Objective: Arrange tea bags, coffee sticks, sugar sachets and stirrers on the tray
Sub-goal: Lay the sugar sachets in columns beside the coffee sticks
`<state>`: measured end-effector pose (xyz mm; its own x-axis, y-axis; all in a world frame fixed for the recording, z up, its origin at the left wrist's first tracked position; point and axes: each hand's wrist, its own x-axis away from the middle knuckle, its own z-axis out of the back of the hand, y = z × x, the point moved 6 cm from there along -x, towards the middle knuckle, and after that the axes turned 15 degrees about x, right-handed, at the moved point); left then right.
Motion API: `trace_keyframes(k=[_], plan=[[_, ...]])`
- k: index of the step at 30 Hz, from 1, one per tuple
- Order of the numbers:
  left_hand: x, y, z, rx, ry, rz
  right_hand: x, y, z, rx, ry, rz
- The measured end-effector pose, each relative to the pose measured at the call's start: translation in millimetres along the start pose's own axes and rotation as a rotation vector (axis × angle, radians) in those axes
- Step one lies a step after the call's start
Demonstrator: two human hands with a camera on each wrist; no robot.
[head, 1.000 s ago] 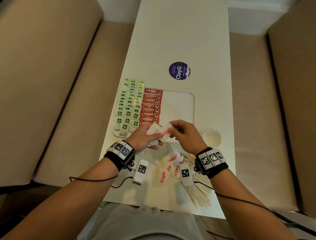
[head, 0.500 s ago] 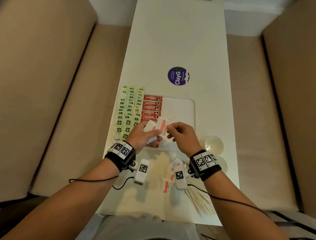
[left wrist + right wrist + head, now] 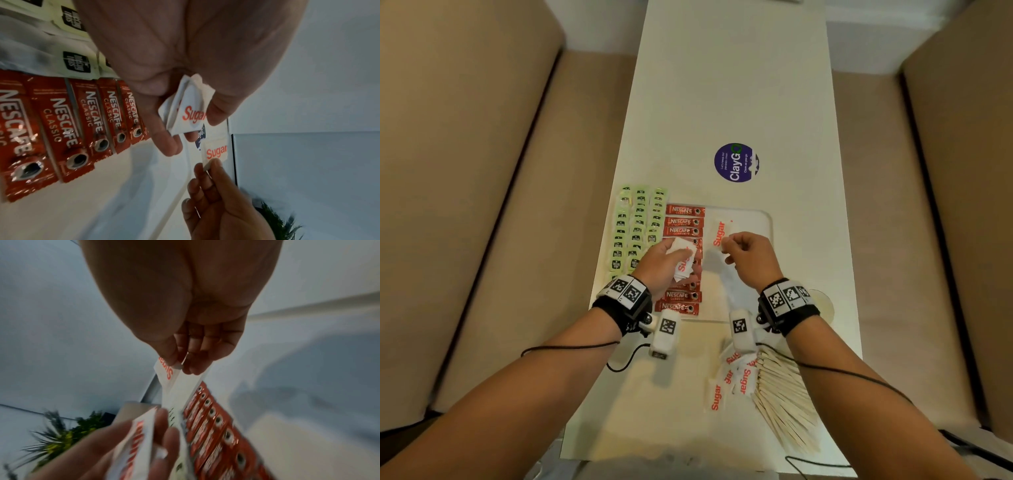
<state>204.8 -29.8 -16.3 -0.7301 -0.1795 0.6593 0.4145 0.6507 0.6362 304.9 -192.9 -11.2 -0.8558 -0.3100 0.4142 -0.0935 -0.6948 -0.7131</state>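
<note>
Right hand (image 3: 751, 260) pinches one white paper sugar sachet (image 3: 719, 232) above white plastic tray (image 3: 760, 219); left hand (image 3: 659, 262) grips approx. two more sachets (image 3: 683, 262), count unclear.

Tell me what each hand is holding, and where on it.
Right hand pinches one sugar sachet by its near end; left hand grips several sachets across their middle.

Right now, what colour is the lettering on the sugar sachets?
Orange-red on white sugar sachet; clearest in the left wrist view.

An office pantry booth: beige benches (image 3: 482, 171) flanking a white table (image 3: 722, 85).
</note>
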Motion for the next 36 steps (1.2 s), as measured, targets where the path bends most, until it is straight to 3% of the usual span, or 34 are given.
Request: trace_keyframes(k=[6, 13, 36], plan=[[-13, 12, 5, 0.132, 0.001, 0.085, -57, 14, -3, 0.146, 0.019, -0.074], [-24, 14, 14, 0.116, 0.014, 0.11, -92, 27, -16, 0.225, -0.019, -0.15], [-53, 4, 23, 0.132, 0.056, 0.092, -110, 27, -25, 0.319, 0.012, -0.218]])
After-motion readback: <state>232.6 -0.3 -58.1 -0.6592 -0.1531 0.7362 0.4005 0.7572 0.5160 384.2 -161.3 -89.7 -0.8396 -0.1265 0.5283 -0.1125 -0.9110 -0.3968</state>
